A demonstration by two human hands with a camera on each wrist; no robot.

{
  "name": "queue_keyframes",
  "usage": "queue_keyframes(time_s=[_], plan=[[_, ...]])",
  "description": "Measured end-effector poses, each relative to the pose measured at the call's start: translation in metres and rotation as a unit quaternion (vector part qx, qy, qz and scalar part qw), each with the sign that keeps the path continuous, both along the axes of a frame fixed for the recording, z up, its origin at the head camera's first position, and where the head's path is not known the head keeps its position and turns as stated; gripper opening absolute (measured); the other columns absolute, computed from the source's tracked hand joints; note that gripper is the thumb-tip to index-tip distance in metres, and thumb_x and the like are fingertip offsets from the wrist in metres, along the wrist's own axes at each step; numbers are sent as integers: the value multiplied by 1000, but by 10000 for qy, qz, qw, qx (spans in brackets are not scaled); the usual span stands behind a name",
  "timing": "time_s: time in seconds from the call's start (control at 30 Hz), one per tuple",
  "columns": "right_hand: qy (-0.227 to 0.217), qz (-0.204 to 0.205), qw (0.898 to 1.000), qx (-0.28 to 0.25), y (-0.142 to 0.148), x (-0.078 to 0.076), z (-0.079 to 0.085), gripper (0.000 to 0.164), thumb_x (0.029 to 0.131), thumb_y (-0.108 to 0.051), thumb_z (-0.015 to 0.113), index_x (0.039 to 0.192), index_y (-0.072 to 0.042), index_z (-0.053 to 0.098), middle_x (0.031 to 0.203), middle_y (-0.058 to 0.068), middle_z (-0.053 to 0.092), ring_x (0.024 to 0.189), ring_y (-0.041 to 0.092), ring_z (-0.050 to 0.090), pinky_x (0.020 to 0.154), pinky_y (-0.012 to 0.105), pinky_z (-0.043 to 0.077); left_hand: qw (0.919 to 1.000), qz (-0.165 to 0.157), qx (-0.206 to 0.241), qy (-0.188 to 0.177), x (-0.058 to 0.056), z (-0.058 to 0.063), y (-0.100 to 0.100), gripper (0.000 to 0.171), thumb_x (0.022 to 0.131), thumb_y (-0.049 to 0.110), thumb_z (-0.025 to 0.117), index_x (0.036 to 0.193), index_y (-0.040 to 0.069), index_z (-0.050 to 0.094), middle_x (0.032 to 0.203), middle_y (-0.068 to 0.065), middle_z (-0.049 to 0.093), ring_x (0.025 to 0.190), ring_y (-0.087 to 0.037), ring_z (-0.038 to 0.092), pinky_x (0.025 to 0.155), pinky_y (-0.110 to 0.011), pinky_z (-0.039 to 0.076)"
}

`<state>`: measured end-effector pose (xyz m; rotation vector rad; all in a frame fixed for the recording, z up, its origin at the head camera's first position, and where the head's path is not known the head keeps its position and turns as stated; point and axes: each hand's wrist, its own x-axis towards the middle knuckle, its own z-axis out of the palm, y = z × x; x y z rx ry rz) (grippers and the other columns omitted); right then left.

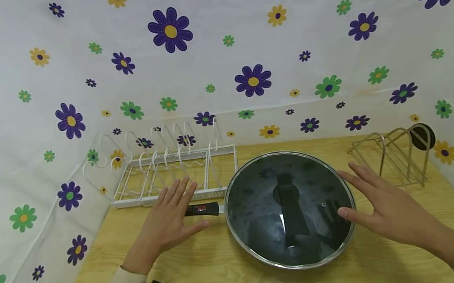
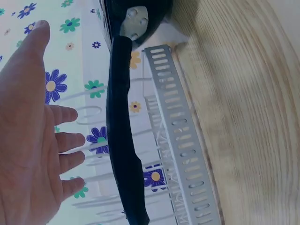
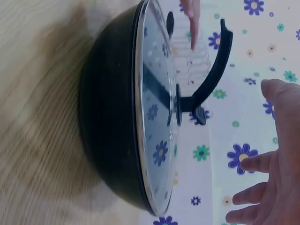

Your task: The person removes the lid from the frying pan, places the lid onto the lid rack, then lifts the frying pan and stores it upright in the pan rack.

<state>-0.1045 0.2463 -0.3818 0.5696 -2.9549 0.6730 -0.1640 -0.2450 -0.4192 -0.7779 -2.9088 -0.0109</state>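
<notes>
A black wok [image 3: 110, 108] stands upright on the wooden table, its long black handle [image 1: 202, 209] pointing left. Covering it is a glass lid [image 1: 256, 221] with a metal rim and a curved black lid handle [image 1: 293, 213]. My left hand [image 1: 170, 219] hovers over the pan handle, fingers spread and holding nothing; in the left wrist view a gap shows between palm and handle. To the right of the lid, my right hand [image 1: 387, 205] is held with straight fingers, thumb and fingertips near the rim. It too holds nothing.
Behind the left hand stands a white wire dish rack [image 1: 174, 195] with curved hoops. A smaller metal wire rack [image 1: 405, 159] is at the back right, a round black disc [image 1: 422, 136] at its far end. Flower-printed sheeting [image 1: 219, 64] encloses the table [image 1: 207, 272] at the back and sides.
</notes>
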Motion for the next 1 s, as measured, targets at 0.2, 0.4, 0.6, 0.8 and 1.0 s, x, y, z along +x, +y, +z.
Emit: queue_keyframes(time_s=[0.2, 0.4, 0.6, 0.8, 1.0], plan=[[6, 94, 9994, -340, -12, 3, 3, 75, 96, -49, 68, 159, -24, 36, 165, 16, 29, 143, 51, 37, 94, 77, 39, 9992, -204, 343, 14, -8, -3, -4, 96, 91, 74, 56, 159, 9, 35, 161, -17, 37, 149, -37, 35, 120, -57, 26], [-193, 164, 9969, -752, -23, 7, 5, 68, 99, -43, 67, 158, -23, 39, 164, 15, 32, 140, 50, 42, 96, 77, 39, 9979, -263, 589, 14, -10, -9, -7, 93, 89, 72, 61, 156, 10, 42, 152, -17, 47, 138, -39, 47, 116, -58, 33], [-431, 292, 9921, -1139, -31, 10, 5, 65, 100, -40, 66, 157, -22, 39, 164, 14, 34, 142, 48, 40, 100, 76, 37, 9967, -271, 750, -175, -12, -18, -10, 86, 92, 67, 62, 153, 8, 45, 149, -16, 52, 136, -40, 50, 111, -57, 40], [-707, 343, 9845, -1571, -40, 12, 4, 66, 100, -37, 66, 158, -24, 38, 161, 14, 39, 139, 47, 45, 100, 70, 42, 9966, -212, 754, -265, -15, -26, -13, 80, 94, 63, 62, 149, 7, 51, 144, -16, 56, 133, -39, 53, 110, -55, 41], [-929, 351, 9741, -2032, -47, 11, 2, 68, 98, -34, 68, 157, -17, 38, 151, 19, 50, 127, 44, 57, 97, 59, 51, 9966, -119, 755, -298, -17, -35, -15, 76, 96, 64, 58, 148, 8, 53, 143, -15, 58, 131, -38, 55, 109, -56, 42]])
